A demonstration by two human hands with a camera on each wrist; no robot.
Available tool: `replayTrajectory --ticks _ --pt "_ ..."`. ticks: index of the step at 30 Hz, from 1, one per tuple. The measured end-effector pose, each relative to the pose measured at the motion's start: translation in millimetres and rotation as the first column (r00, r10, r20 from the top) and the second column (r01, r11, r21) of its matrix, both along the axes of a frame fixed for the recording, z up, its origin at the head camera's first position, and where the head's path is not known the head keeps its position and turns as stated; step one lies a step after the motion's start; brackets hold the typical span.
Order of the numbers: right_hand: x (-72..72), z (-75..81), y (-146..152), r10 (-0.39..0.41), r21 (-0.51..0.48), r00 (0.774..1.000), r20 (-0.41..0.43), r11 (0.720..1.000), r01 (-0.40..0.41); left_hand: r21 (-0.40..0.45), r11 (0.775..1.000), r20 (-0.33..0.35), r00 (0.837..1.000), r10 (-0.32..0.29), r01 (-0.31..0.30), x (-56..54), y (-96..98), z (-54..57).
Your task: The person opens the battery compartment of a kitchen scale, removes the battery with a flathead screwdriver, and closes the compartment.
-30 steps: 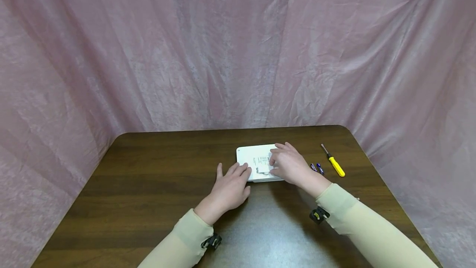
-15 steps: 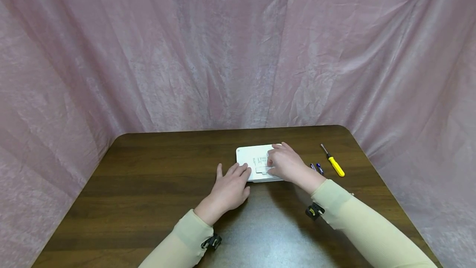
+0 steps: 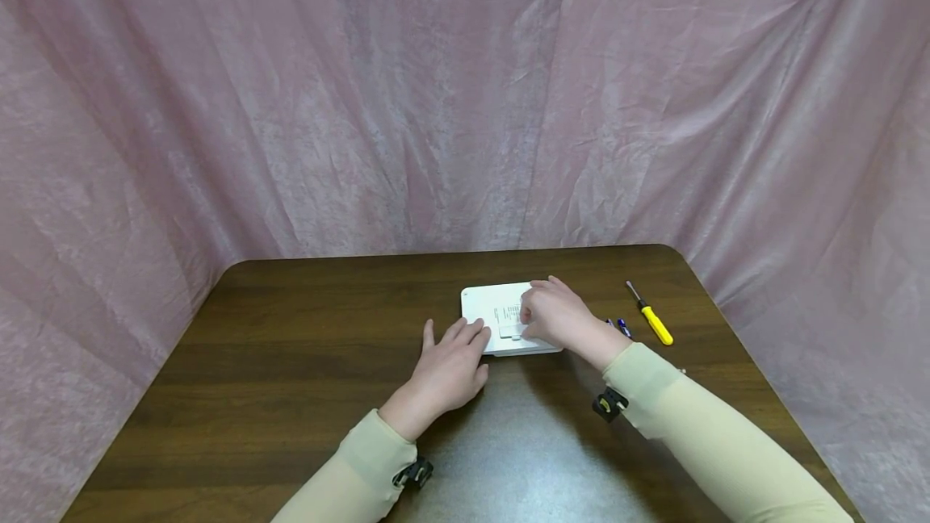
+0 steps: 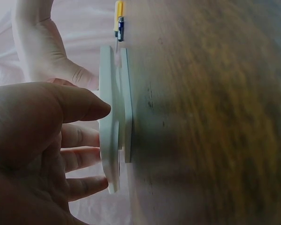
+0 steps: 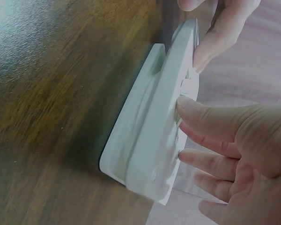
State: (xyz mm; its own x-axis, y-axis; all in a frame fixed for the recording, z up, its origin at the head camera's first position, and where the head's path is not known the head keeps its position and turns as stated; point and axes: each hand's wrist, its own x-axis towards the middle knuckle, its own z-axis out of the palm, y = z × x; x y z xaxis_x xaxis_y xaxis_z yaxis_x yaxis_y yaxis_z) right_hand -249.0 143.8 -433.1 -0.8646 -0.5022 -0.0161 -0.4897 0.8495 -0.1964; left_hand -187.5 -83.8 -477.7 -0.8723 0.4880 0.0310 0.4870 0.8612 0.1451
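A flat white device point(image 3: 481, 302) lies on the table, its printed underside up. The left wrist view shows two layers with a gap between them. My left hand point(image 3: 445, 367) rests its extended fingers on the device's near left corner, thumb apart from them. Over the right half, my right hand point(image 3: 568, 320) has bent fingers, with thumb and forefinger pinching a small white battery cover point(image 3: 511, 331) that lies at the printed face. In the right wrist view, the thumb tip point(image 5: 185, 102) is right at the cover; the cover's far end is hidden behind the fingers.
Blue batteries point(image 3: 624, 328) lie just right of the device, partly behind my right hand. Farther right is a screwdriver point(image 3: 657, 325) with a yellow handle. A small pale object point(image 3: 682, 370) shows beside the right sleeve. Pink curtain point(image 3: 450, 103) hangs behind the wooden table point(image 3: 327, 361).
My right hand has shifted slightly left, and the battery cover, raised and tilted earlier, now lies flatter on the device. My left hand stays where it was.
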Motion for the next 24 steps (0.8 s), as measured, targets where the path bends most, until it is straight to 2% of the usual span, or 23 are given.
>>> replayTrajectory --ticks 6,11,17,24 --pt "4.9 -3.8 5 -0.025 -0.052 1.000 -0.016 0.998 0.024 0.004 1.000 0.007 1.000 -0.001 0.001 0.3 -0.1 -0.3" --pt "11.2 -14.4 10 -0.078 -0.099 0.996 -0.052 0.992 0.073 0.012 1.000 -0.001 1.000 -0.008 0.008 0.7 -0.4 1.0" --pt "18.2 -25.7 12 -0.140 -0.076 0.990 -0.023 0.988 0.138 0.018 1.000 0.001 1.000 -0.008 0.008 1.4 -1.1 1.3" --pt "20.6 -31.5 10 -0.158 -0.073 0.987 -0.028 0.985 0.156 0.015 1.000 -0.008 1.000 -0.008 0.008 0.9 -0.9 0.2"
